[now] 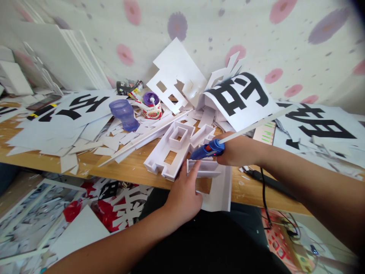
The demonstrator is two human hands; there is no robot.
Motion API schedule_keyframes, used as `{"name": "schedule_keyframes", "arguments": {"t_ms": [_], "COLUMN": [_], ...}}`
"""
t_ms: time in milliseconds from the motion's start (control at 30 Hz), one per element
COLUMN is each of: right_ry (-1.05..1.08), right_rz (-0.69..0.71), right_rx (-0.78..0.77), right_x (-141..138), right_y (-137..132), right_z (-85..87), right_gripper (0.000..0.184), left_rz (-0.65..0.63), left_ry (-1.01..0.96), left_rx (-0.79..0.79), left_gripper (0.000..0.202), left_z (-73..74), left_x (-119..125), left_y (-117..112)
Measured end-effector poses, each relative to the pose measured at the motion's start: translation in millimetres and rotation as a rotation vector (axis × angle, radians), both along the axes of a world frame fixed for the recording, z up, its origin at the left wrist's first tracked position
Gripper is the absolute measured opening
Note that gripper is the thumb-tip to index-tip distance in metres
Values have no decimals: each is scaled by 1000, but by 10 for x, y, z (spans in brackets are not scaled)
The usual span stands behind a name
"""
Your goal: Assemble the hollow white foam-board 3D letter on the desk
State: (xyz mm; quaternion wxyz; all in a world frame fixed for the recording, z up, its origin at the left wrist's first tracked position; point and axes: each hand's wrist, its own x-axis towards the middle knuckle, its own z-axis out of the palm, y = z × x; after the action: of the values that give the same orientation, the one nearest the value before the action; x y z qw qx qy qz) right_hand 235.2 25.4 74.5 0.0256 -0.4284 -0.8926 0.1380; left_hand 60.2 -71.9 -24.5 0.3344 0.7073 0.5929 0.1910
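Note:
My right hand [238, 150] is closed around a blue hot glue gun [205, 150]; a long white glue stick [256, 127] pokes out of its back, and its nozzle points left at a white foam-board letter shape [171, 150] lying on the wooden table [134, 167]. My left hand [185, 192] rests at the table's near edge, fingers stretched up and pressing on a white foam strip [205, 169] of that shape. A black cable [264, 194] hangs down from the gun over the table edge.
White foam offcuts and sheets printed with big black characters [236, 95] cover the table. A purple cup [125, 114] and a snack cup with a purple lid [151, 104] stand at the back. Foam boards [65, 57] lean on the wall. Red and white scraps [114, 201] litter the floor.

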Motion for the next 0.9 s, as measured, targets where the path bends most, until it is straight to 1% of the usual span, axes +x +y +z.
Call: {"name": "schedule_keyframes", "arguments": {"t_ms": [167, 367, 633, 900], "right_ry": [-67, -97, -102, -103], "right_rz": [-29, -12, 3, -30], "right_rx": [-29, -56, -36, -30], "right_x": [4, 22, 1, 25], "right_y": [23, 51, 65, 60], "right_z": [-22, -47, -34, -34], "right_gripper": [13, 17, 17, 15], "left_rz": [-4, -8, -14, -9], "left_ry": [0, -10, -27, 0], "left_rx": [-7, -2, 11, 2], "left_gripper": [100, 101, 102, 99], "left_z": [4, -7, -16, -17], "left_x": [-1, -13, -11, -9], "left_y": [1, 6, 0, -4]}}
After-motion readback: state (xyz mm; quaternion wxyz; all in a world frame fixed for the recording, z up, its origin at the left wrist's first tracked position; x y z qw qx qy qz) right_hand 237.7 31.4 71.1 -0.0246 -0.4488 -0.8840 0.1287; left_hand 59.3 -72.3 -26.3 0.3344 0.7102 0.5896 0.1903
